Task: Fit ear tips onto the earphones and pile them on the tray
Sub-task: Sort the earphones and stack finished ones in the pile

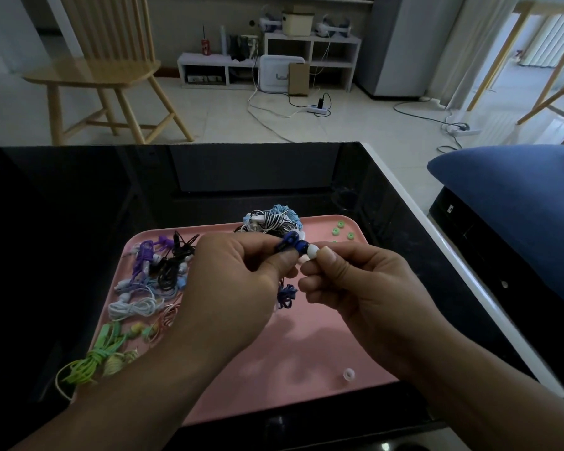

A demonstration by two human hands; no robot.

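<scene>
- The left hand (238, 275) pinched a small dark-blue glossy plastic earbud (292, 244) between thumb and fingers, above the middle of the shallow pink plastic tray (306, 346) on the black glossy table (79, 196).
- The right hand (355, 284) pinched a small white rounded silicone ear tip (312, 251) at its fingertips, and the tip touched the earbud's nozzle; how far it was seated could not be told.
- The blue cord (285, 296) of that earphone hung in a loose bundle below the two hands, just over the tray.
- A tangle of purple, black, white and green corded earphones (150, 281) lay on the tray's left side; a striped and pale-blue bundle (274, 219) sat at its far edge.
- Three small green ring-shaped ear tips (341, 230) lay near the far right corner, and one clear silicone ear tip (348, 374) lay near the tray's near right edge.
- Likely risk: the soft tip could fold or go on crooked if pushed off-axis, then pop off.
- A slipped pinch could let the tip drop and roll off the tray onto the dark table, where it would be hard to find.
- The dangling cord might snag the nearby tangle when the earphone is set down.
</scene>
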